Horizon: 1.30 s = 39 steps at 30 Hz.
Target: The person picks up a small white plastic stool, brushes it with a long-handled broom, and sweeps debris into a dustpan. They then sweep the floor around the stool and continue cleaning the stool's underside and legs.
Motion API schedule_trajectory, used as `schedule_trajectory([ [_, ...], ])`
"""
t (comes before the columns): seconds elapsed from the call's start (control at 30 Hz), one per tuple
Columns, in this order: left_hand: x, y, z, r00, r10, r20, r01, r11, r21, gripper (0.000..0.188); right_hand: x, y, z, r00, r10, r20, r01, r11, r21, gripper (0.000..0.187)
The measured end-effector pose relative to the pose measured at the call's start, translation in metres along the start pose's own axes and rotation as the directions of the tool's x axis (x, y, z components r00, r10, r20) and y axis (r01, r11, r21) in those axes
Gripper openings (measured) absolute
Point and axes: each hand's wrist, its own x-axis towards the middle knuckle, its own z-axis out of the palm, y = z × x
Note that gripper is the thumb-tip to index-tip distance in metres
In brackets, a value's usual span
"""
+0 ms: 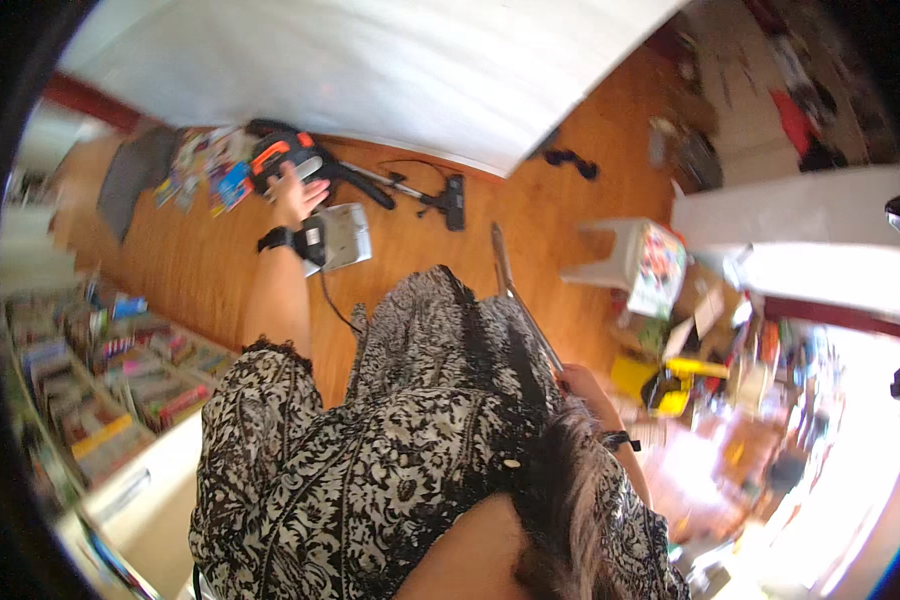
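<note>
My left hand (295,194) reaches forward at the far left with its fingers spread. It overlaps a black and orange vacuum cleaner (288,150) in the picture; whether it touches it I cannot tell. Just below the wrist stands a small silver-grey box (350,238), with a dark cord running down from it. My right hand (577,380), low at my right side, is closed around a long thin pole (535,327). The pole slants forward over the floor and ends in a flatter brownish part. Blur hides the pole's exact kind.
A vacuum floor head (454,203) lies by the white wall. Colourful papers (232,185) cover the floor at left. Shelves of books (110,430) stand at lower left. At right are a white stool (625,262), a yellow object (675,385) and piled clutter.
</note>
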Motion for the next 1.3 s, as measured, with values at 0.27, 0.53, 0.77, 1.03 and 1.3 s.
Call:
schedule_trajectory([
  [0.27, -0.006, 0.027, -0.077, 0.985, -0.073, 0.156, 0.055, 0.992, 0.116, 0.021, -0.041, 0.012, 0.114, 0.982, 0.048, -0.183, -0.016, 0.986, 0.168, 0.019],
  [0.53, -0.123, 0.062, -0.132, 0.935, -0.249, 0.252, 0.07, 0.827, 0.557, 0.01, -0.074, 0.029, 0.164, 0.896, 0.382, -0.227, -0.143, 0.732, 0.667, 0.021],
  [0.77, -0.208, 0.057, -0.053, 0.873, -0.305, 0.381, -0.175, 0.532, 0.828, 0.012, -0.065, 0.057, 0.193, 0.899, 0.391, -0.197, -0.236, 0.812, 0.534, 0.024],
  [1.03, -0.242, 0.06, -0.008, 0.66, -0.524, 0.538, -0.694, -0.154, 0.703, 0.02, -0.062, 0.049, 0.17, 0.915, 0.37, -0.161, -0.255, 0.839, 0.48, 0.018],
  [1.3, -0.22, 0.045, 0.017, 0.34, -0.57, 0.748, -0.93, -0.088, 0.356, 0.016, -0.067, 0.036, 0.161, 0.881, 0.429, -0.2, -0.222, 0.748, 0.625, 0.015],
])
